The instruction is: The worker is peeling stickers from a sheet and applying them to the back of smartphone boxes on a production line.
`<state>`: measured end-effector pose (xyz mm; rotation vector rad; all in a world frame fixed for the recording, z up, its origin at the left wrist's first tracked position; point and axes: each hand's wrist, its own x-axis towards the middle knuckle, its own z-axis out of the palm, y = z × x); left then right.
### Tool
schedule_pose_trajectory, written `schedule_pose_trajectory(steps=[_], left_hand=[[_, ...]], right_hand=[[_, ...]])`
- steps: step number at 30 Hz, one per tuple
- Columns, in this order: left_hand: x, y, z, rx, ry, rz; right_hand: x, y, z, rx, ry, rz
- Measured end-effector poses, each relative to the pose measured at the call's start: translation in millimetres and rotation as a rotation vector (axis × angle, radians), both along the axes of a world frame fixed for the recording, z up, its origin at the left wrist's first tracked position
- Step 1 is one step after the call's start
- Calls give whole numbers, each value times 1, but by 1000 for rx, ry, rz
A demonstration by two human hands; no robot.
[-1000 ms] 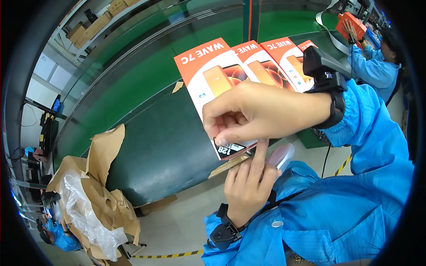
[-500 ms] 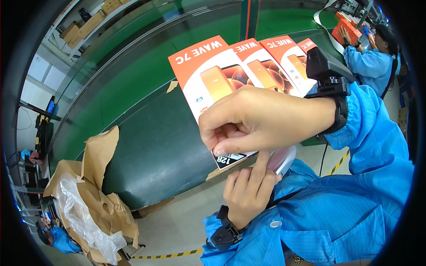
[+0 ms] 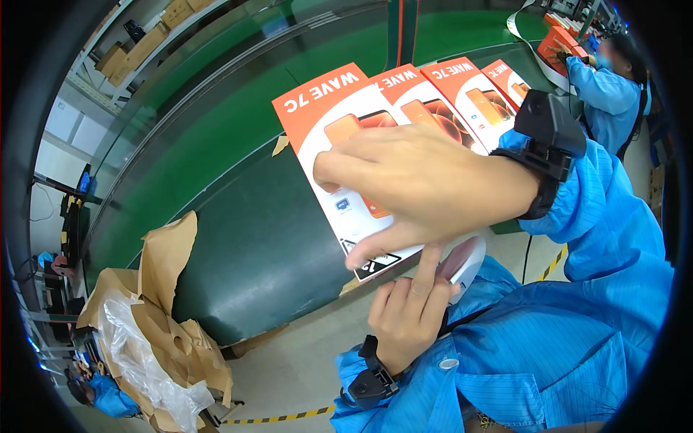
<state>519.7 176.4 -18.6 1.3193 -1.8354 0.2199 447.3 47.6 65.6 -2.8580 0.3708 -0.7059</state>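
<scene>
A flat orange and white box point(image 3: 317, 119) lies nearest in a row of several such boxes point(image 3: 462, 90) on the dark green belt point(image 3: 253, 238). My right hand point(image 3: 426, 187) lies over the box's near end, fingers spread on its face and thumb at its lower edge, gripping it. A black device point(image 3: 548, 137) is strapped to that wrist. Just below the box edge, my left hand point(image 3: 408, 317) holds a small pinkish-white object point(image 3: 465, 261), its index finger pointing up to the box. Both arms are in blue sleeves.
Torn brown cardboard point(image 3: 170, 267) and a clear plastic bag point(image 3: 137, 353) pile up at the lower left beside the belt. A co-worker in a blue coat point(image 3: 606, 86) works at the upper right. Yellow-black tape point(image 3: 281, 417) marks the floor. Shelves with cartons point(image 3: 144, 40) stand at the far left.
My right hand has shifted slightly over the box's near end. My left index finger stays raised against the box edge. Little else differs.
</scene>
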Motion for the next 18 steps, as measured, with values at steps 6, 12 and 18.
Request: schedule_pose_trajectory(steps=[6,12,18], left_hand=[[10,16,8,-59,686,41],[25,45,27,-15,725,531],[28,57,35,157,1114,60]], right_hand=[[1,-1,13,350,0,11],[-21,81,-3,-44,-133,168],[-31,78,-14,211,121,210]])
